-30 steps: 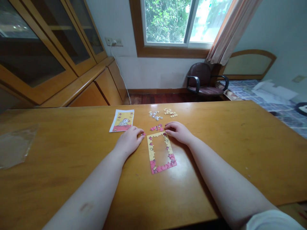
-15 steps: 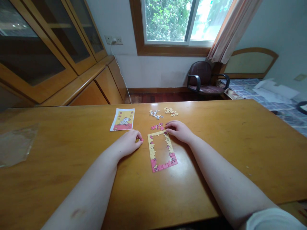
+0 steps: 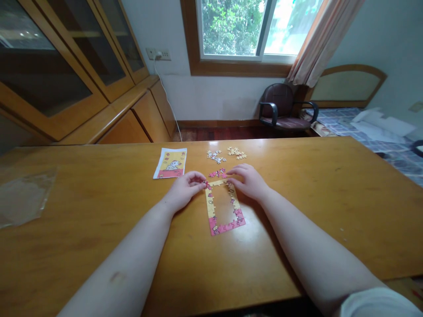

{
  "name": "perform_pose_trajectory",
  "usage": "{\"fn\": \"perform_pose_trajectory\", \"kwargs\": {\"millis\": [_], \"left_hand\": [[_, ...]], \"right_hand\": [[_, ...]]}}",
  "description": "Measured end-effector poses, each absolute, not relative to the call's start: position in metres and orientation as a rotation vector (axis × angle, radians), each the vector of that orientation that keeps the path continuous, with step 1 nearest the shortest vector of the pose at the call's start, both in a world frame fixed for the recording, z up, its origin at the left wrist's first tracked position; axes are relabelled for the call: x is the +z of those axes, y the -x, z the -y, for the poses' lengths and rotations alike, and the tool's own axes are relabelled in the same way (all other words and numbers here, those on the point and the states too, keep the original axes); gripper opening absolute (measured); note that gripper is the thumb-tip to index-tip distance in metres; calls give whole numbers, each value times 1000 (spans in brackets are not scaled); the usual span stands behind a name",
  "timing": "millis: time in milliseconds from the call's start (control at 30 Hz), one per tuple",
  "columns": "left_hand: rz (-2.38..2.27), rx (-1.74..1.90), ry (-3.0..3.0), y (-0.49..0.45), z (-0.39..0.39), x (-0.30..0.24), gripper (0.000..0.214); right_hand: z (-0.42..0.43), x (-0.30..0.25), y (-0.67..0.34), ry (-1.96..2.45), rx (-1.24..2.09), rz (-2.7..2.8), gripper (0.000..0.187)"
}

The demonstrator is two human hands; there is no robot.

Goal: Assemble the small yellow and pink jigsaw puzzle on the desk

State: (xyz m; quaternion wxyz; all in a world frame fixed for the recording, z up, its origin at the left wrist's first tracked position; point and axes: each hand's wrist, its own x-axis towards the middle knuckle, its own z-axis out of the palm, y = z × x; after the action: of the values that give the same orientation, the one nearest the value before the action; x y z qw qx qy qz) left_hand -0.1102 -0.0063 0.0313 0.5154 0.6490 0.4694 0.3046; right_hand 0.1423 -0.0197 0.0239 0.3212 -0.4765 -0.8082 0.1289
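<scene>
A yellow and pink puzzle border (image 3: 225,207) lies on the wooden table (image 3: 297,211), its middle unfilled. My left hand (image 3: 184,190) pinches a small pink puzzle piece (image 3: 205,183) at the border's top left corner. My right hand (image 3: 248,180) rests with its fingers flat on the border's top right corner. A few loose pink pieces (image 3: 218,173) lie just beyond the border, between my two hands.
A reference picture card (image 3: 171,163) lies left of the pieces. Two small piles of loose pieces, whitish (image 3: 215,156) and yellowish (image 3: 237,152), sit farther back. A clear plastic bag (image 3: 23,196) lies at the far left. A chair (image 3: 280,110) stands beyond the table.
My left hand moved right with the small pink piece, from beside the border's left side up to its top left corner. My right hand stayed at the top right corner.
</scene>
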Motion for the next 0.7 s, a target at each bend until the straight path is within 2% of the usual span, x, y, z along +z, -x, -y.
{"fn": "perform_pose_trajectory", "kwargs": {"millis": [133, 367, 533, 700], "left_hand": [[-1073, 765, -1415, 101, 8, 26, 42], [-994, 664, -1408, 95, 14, 25, 38], [-930, 613, -1412, 92, 16, 25, 45], [-899, 671, -1437, 87, 17, 20, 47]], "right_hand": [[36, 32, -123, 1091, 306, 2277, 16], [38, 29, -117, 978, 331, 2248, 33], [34, 23, -118, 824, 452, 2353, 29], [35, 22, -115, 895, 485, 2379, 24]]}}
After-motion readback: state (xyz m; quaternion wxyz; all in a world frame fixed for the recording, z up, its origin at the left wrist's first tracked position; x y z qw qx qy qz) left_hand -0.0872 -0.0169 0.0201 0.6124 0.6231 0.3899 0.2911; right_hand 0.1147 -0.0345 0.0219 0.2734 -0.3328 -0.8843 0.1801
